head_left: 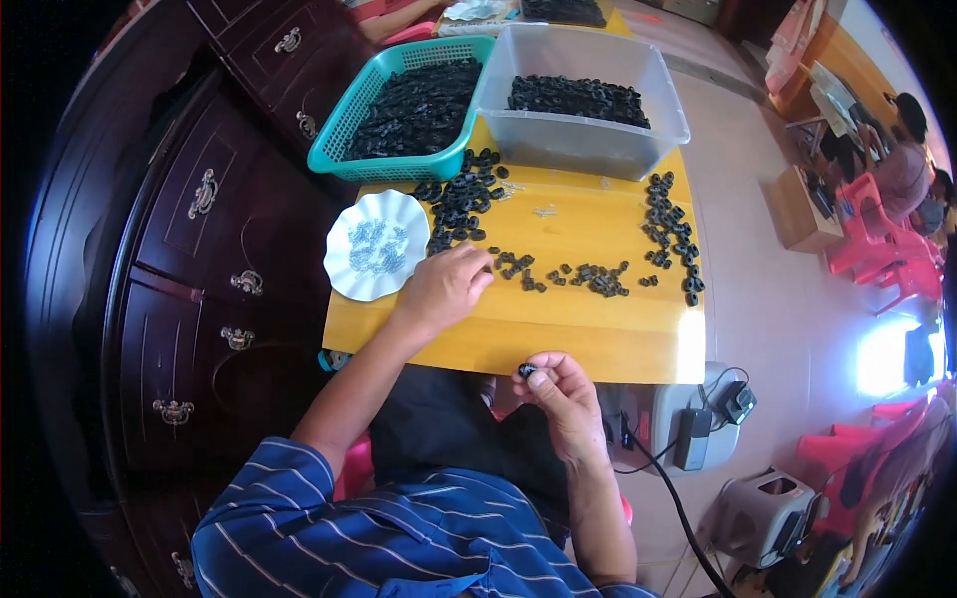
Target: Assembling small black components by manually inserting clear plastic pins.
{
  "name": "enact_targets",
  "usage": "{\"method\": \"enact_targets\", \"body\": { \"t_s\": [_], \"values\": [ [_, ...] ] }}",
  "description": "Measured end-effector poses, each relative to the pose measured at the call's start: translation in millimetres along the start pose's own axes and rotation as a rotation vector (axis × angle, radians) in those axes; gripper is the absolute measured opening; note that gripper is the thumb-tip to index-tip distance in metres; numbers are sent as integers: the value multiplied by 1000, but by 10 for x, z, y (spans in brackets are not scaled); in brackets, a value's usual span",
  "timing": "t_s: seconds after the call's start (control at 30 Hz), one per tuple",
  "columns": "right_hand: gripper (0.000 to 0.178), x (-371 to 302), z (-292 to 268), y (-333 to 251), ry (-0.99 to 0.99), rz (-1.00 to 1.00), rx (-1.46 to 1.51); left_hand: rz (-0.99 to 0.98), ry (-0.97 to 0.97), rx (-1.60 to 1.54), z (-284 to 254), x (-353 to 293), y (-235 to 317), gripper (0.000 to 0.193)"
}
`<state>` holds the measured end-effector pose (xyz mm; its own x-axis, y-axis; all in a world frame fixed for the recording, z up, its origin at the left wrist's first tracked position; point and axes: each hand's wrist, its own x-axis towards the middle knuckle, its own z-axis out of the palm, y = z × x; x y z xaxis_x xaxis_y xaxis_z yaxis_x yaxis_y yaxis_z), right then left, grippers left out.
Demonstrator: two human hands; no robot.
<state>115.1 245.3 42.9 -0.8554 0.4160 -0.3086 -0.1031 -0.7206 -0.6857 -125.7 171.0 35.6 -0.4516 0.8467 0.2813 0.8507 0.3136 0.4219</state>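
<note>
Row of small black pieces (pixel 601 281) runs rightward from beside left hand (pixel 449 282), the nearer one; its grip unclear. Right hand (pixel 564 395): fingers pinching black part (pixel 526 370).

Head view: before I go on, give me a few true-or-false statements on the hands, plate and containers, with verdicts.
1. The right hand pinches a small black part. True.
2. The green basket stands right of the translucent bin. False: the green basket stands left of the translucent bin.
3. The left hand is near the white scalloped plate. True.
4. The white scalloped plate is bare. False: small clear pieces lie in it.
5. Loose black parts lie on the yellow tabletop. True.
</note>
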Motion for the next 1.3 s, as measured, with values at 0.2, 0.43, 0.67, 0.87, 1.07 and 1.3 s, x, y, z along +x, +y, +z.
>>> {"method": "enact_targets", "body": {
  "t_s": [0.2,0.43,0.67,0.87,1.07,1.3],
  "values": [
    [18,9,-28,15,-17,14,-13,54,-43,15,-15,36,-53,12],
    [15,6,-23,11,-3,-7,-13,-197,-206,-355,-181,-57,214,6],
    [18,24,-30,20,7,-31,-14,-293,-344,-951,-301,-315,532,13],
    [19,24,-42,28,6,-53,-16,-281,-514,-1158,-386,-353,635,13],
    [17,5,-24,14,-23,-42,-16,-260,-570,-1221,-345,-371,667,10],
    [16,23,-32,17,-17,-89,-60,-209,-583,-1172,-311,-371,603,8]
  ]
}}
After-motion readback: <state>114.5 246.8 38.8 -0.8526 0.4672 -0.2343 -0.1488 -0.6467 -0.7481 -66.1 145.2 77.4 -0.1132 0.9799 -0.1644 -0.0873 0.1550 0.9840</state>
